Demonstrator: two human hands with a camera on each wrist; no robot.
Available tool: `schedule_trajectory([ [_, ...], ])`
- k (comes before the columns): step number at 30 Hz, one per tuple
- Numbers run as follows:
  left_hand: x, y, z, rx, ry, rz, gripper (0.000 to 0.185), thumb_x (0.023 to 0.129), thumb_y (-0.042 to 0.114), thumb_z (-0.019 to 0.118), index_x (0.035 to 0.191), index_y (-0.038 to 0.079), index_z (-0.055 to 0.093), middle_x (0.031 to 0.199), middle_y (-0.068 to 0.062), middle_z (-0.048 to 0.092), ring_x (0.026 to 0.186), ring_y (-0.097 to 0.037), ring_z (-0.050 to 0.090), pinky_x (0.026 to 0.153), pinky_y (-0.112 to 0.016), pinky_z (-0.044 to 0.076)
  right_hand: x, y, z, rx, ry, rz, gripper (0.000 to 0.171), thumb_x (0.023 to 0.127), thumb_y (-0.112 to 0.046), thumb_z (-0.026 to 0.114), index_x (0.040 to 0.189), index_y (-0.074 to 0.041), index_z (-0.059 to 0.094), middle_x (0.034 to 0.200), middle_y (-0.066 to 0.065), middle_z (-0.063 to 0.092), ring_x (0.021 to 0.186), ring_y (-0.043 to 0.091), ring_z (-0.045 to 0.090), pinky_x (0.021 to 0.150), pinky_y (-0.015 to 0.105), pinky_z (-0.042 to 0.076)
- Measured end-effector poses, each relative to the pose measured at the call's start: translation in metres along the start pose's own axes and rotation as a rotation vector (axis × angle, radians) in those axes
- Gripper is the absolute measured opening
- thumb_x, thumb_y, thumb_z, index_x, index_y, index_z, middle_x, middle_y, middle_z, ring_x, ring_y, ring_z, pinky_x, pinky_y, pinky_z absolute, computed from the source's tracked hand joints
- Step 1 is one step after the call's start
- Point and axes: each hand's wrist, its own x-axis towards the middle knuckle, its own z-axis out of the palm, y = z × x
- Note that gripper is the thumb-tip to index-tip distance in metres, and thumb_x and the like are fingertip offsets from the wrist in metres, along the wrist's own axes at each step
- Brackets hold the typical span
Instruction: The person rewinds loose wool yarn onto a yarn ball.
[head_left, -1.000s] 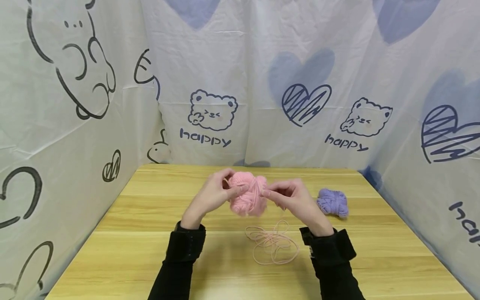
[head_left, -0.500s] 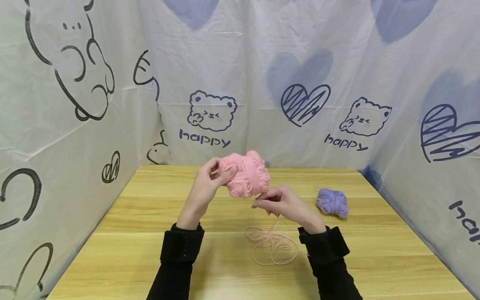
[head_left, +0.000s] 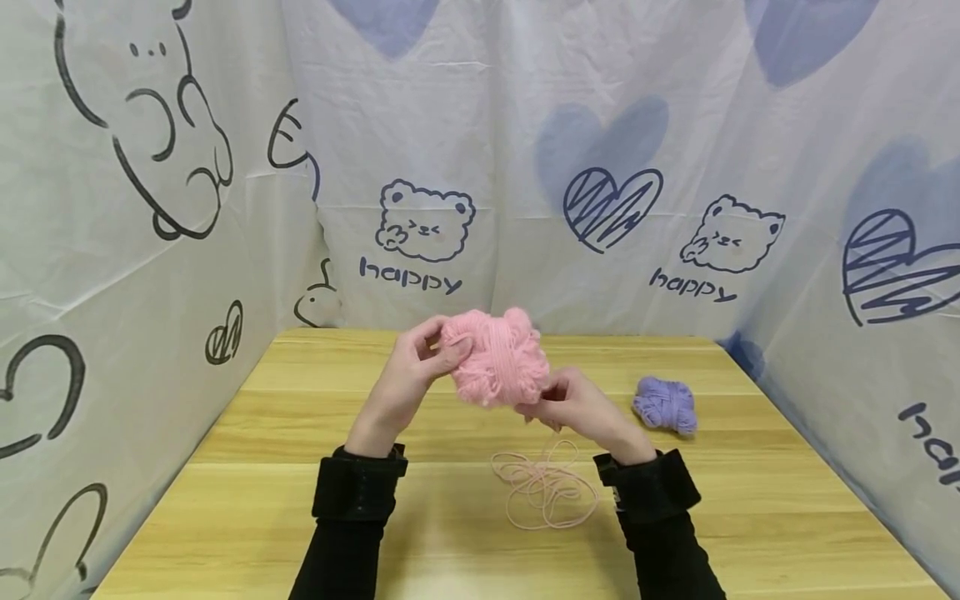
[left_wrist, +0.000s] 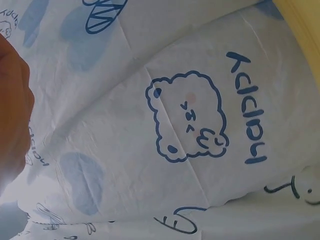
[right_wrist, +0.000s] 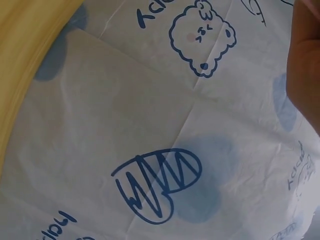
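Observation:
A skein of pink yarn, with a band of strands wound across its middle, is held up above the table in the head view. My left hand grips its left side, thumb across the front and fingers behind. At the lower right of the skein, my right hand pinches the yarn between thumb and curled fingers, its fingertips partly hidden behind the skein. Below, a loose tangle of thin pink strand lies on the table in loops. Each wrist view catches only an edge of its hand.
A smaller purple yarn skein lies to the right on the wooden table. White curtains printed with bears and hearts hang behind the table and along both sides.
The pink skein has been raised and turned, its wound band now facing forward. My right hand has moved from its right side, down below it, then back up to its lower right edge.

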Motion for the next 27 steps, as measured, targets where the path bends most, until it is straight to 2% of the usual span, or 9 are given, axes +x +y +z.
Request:
schedule_trajectory([
  [5, -0.002, 0.001, -0.002, -0.045, -0.152, 0.011, 0.031, 0.092, 0.015, 0.064, 0.12, 0.003, 0.059, 0.099, 0.001, 0.064, 0.085, -0.01, 0.061, 0.079, -0.025, 0.054, -0.003, 0.0, -0.005, 0.07, -0.016, 0.056, 0.016, 0.085, 0.004, 0.051, 0.082, -0.007, 0.061, 0.062, -0.007, 0.049, 0.055, 0.004, 0.044, 0.05, 0.018, 0.04],
  [9, -0.005, 0.002, -0.002, 0.045, -0.294, 0.016, 0.034, 0.09, 0.014, 0.065, 0.121, 0.002, 0.059, 0.101, -0.002, 0.066, 0.087, -0.013, 0.064, 0.078, -0.029, 0.057, -0.004, -0.003, -0.005, 0.092, 0.014, 0.105, 0.018, 0.087, 0.001, 0.052, 0.082, -0.013, 0.061, 0.067, -0.009, 0.052, 0.058, 0.003, 0.047, 0.053, 0.017, 0.044],
  [12, -0.006, 0.001, 0.0, 0.125, -0.389, 0.003, 0.036, 0.088, 0.012, 0.067, 0.122, 0.0, 0.059, 0.103, -0.008, 0.066, 0.087, -0.016, 0.065, 0.077, -0.033, 0.059, -0.004, -0.004, -0.004, 0.118, 0.044, 0.117, 0.015, 0.093, -0.008, 0.053, 0.081, -0.014, 0.061, 0.071, -0.009, 0.054, 0.06, 0.003, 0.049, 0.055, 0.017, 0.046],
  [15, -0.007, 0.0, 0.004, 0.214, -0.436, -0.018, 0.035, 0.086, 0.01, 0.069, 0.119, 0.001, 0.062, 0.102, -0.011, 0.066, 0.087, -0.017, 0.065, 0.077, -0.033, 0.058, -0.004, -0.004, -0.004, 0.126, 0.098, 0.092, 0.02, 0.096, -0.018, 0.056, 0.078, -0.012, 0.058, 0.068, -0.008, 0.049, 0.057, 0.004, 0.044, 0.053, 0.017, 0.041],
  [17, -0.006, -0.001, 0.006, 0.318, -0.427, -0.001, 0.032, 0.085, 0.009, 0.07, 0.116, 0.003, 0.064, 0.099, -0.01, 0.065, 0.083, -0.015, 0.062, 0.075, -0.029, 0.057, -0.004, -0.005, -0.004, 0.123, 0.143, 0.074, 0.025, 0.097, -0.025, 0.057, 0.076, -0.012, 0.056, 0.065, -0.007, 0.045, 0.056, 0.006, 0.041, 0.052, 0.019, 0.037],
  [21, -0.003, -0.004, 0.008, 0.497, -0.347, 0.021, 0.029, 0.08, 0.009, 0.072, 0.109, 0.007, 0.067, 0.09, -0.006, 0.065, 0.076, -0.013, 0.057, 0.069, -0.025, 0.052, -0.007, -0.008, -0.004, 0.115, 0.203, 0.015, 0.022, 0.097, -0.026, 0.057, 0.083, -0.009, 0.058, 0.062, -0.003, 0.041, 0.054, 0.012, 0.035, 0.05, 0.026, 0.031],
  [27, 0.0, -0.007, 0.009, 0.572, -0.204, -0.026, 0.025, 0.08, 0.015, 0.074, 0.102, 0.009, 0.066, 0.085, -0.004, 0.063, 0.075, -0.016, 0.056, 0.065, -0.025, 0.051, -0.011, -0.016, -0.003, 0.073, 0.235, -0.037, 0.024, 0.097, -0.023, 0.058, 0.105, -0.002, 0.065, 0.063, -0.002, 0.04, 0.054, 0.015, 0.033, 0.051, 0.031, 0.029],
])
